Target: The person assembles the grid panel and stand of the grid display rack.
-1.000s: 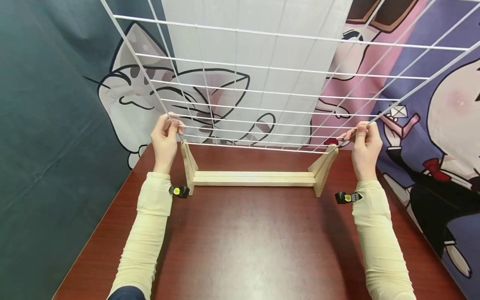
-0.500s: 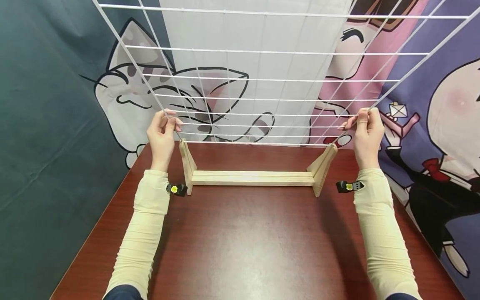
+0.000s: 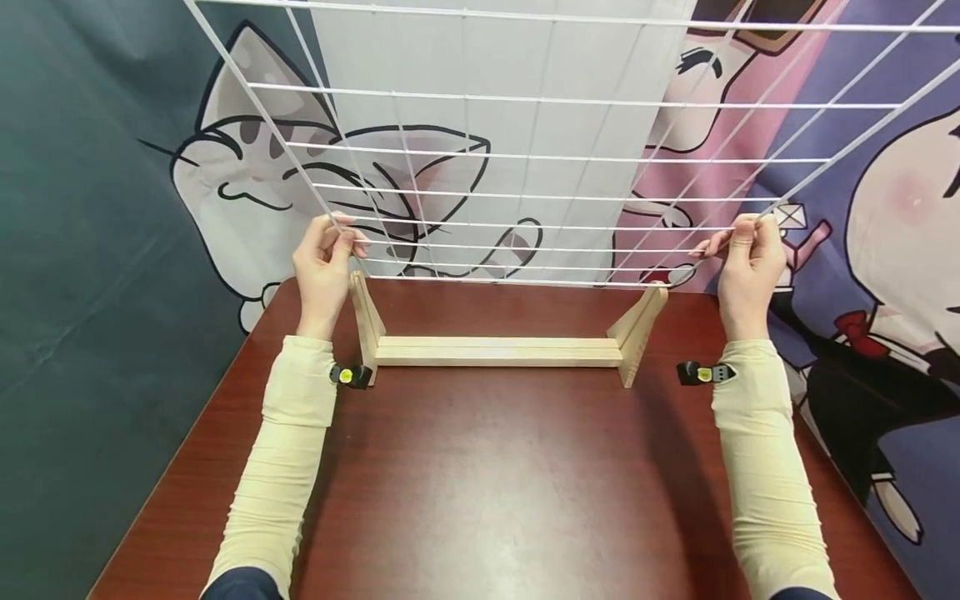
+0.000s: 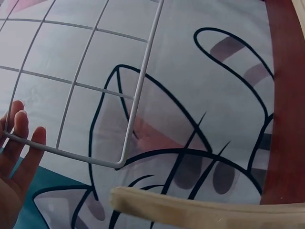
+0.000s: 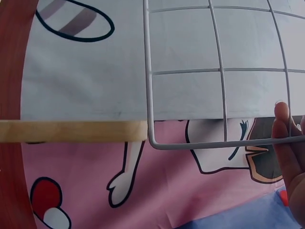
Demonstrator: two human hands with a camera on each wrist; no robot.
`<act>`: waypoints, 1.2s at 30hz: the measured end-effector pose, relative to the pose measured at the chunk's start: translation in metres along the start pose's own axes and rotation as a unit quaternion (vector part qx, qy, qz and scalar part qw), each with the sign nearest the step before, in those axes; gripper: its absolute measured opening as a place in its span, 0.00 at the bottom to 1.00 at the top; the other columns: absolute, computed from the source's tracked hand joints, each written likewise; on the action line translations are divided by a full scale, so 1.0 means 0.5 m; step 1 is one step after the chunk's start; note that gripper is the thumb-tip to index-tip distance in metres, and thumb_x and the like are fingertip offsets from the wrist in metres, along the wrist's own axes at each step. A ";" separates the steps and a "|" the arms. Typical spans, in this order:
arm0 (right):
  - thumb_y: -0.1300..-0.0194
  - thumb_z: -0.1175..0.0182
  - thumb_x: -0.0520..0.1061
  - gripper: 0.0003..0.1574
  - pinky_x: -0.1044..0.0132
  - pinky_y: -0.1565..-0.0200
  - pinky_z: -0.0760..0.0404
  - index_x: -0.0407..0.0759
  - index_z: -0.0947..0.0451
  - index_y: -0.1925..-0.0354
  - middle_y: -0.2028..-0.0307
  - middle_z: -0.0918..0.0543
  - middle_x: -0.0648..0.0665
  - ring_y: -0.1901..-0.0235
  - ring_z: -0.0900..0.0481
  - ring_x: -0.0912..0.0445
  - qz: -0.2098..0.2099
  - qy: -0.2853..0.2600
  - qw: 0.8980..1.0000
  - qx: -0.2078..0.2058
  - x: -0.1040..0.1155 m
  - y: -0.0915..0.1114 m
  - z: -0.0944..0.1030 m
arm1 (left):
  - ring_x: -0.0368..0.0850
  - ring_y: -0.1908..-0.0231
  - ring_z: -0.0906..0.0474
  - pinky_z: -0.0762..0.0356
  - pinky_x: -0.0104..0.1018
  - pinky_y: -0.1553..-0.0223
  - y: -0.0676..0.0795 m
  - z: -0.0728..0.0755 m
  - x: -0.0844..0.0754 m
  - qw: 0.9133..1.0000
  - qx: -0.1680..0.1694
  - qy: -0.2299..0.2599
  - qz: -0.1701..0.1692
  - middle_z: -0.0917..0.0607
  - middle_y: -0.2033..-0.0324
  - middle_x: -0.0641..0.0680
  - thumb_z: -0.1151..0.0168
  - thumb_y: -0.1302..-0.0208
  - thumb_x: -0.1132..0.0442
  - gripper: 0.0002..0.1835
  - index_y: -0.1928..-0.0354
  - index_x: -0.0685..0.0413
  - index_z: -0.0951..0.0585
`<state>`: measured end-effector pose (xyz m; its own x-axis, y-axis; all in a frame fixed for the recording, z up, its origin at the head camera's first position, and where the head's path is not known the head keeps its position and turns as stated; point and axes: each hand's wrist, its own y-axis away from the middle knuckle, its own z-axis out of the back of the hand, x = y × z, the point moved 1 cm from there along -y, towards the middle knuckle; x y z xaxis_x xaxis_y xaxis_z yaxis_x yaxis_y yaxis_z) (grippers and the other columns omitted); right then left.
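Observation:
A white wire grid panel [image 3: 540, 100] is held up and tilted, its bottom edge at the height of the tops of a pale wooden stand [image 3: 498, 352]. My left hand [image 3: 322, 262] pinches the panel's left side wire a little above the lower corner. Across from it, my right hand [image 3: 750, 271] pinches the right side wire. In the left wrist view, the panel's rounded corner lies just past the tip of a wooden upright [image 4: 200, 207]. The right wrist view puts the other corner right at the end of the second upright [image 5: 76, 131].
The stand rests on a reddish-brown table [image 3: 495, 483], its two uprights joined by a low crossbar. Behind the table hangs a curtain [image 3: 480, 200] with cartoon cats, and a plain dark green cloth [image 3: 90, 292] is at the left. Each wrist wears a small black camera [image 3: 351, 376].
My right hand has moved up and to the right with the panel. The panel's lower right corner has risen, so its bottom edge looks more level. The stand shifts slightly left in view.

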<state>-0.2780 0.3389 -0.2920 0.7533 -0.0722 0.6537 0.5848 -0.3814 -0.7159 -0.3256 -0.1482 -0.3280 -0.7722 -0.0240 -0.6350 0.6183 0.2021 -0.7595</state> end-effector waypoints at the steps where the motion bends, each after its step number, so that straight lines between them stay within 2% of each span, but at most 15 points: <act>1: 0.29 0.50 0.39 0.07 0.67 0.68 0.16 0.39 0.29 0.67 0.83 0.24 0.44 0.80 0.18 0.55 0.000 -0.006 1.000 0.002 -0.001 0.000 -0.003 | 0.36 0.78 0.23 0.23 0.25 0.69 -0.003 0.002 -0.003 1.000 -0.003 0.000 -0.002 0.15 0.75 0.39 0.45 0.34 0.74 0.10 0.56 0.79 0.26; 5: 0.28 0.50 0.41 0.09 0.66 0.69 0.16 0.41 0.29 0.67 0.83 0.25 0.45 0.80 0.18 0.55 0.013 -0.001 1.000 0.013 -0.005 0.000 -0.020 | 0.36 0.78 0.23 0.23 0.26 0.69 -0.008 0.013 -0.006 1.000 -0.016 -0.002 -0.001 0.15 0.76 0.41 0.44 0.34 0.74 0.09 0.56 0.78 0.26; 11: 0.28 0.50 0.42 0.09 0.68 0.68 0.17 0.46 0.29 0.68 0.83 0.24 0.46 0.79 0.18 0.56 0.007 0.013 0.999 0.029 -0.017 0.009 -0.035 | 0.36 0.79 0.23 0.23 0.26 0.70 0.003 0.029 0.014 0.999 -0.030 0.000 0.022 0.15 0.76 0.42 0.45 0.34 0.76 0.09 0.57 0.80 0.27; 18: 0.28 0.51 0.42 0.09 0.67 0.67 0.18 0.46 0.29 0.68 0.82 0.23 0.46 0.78 0.19 0.56 -0.005 0.017 1.000 0.023 -0.016 0.018 -0.028 | 0.36 0.77 0.22 0.22 0.26 0.69 0.013 0.032 0.028 1.000 -0.019 0.006 0.020 0.15 0.75 0.40 0.46 0.34 0.76 0.10 0.57 0.81 0.28; 25: 0.28 0.54 0.40 0.11 0.69 0.65 0.20 0.47 0.29 0.68 0.82 0.23 0.48 0.77 0.19 0.57 -0.010 0.015 1.000 0.013 -0.008 0.024 -0.027 | 0.38 0.76 0.21 0.21 0.27 0.68 0.015 0.030 0.030 0.999 -0.011 0.024 0.037 0.15 0.75 0.44 0.46 0.33 0.75 0.11 0.57 0.82 0.30; 31: 0.28 0.53 0.40 0.10 0.68 0.67 0.18 0.46 0.28 0.68 0.82 0.22 0.46 0.78 0.18 0.57 -0.013 0.009 1.000 0.020 -0.009 0.021 -0.029 | 0.37 0.77 0.23 0.23 0.26 0.69 0.010 0.032 0.027 0.999 -0.011 -0.004 0.048 0.15 0.75 0.42 0.46 0.33 0.74 0.10 0.56 0.80 0.29; 36: 0.28 0.51 0.42 0.09 0.67 0.69 0.16 0.44 0.29 0.68 0.82 0.23 0.45 0.80 0.19 0.56 -0.017 0.000 0.999 0.032 -0.011 0.012 -0.031 | 0.36 0.79 0.25 0.30 0.26 0.75 0.005 0.031 0.026 0.999 -0.010 -0.025 0.045 0.16 0.76 0.39 0.46 0.33 0.74 0.09 0.55 0.76 0.26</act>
<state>-0.2836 0.3229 -0.2961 0.7322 -0.0607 0.6784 0.6287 -0.3230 -0.7074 -0.3318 -0.1633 -0.3404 -0.7054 -0.0531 -0.7068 0.6809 0.2259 -0.6966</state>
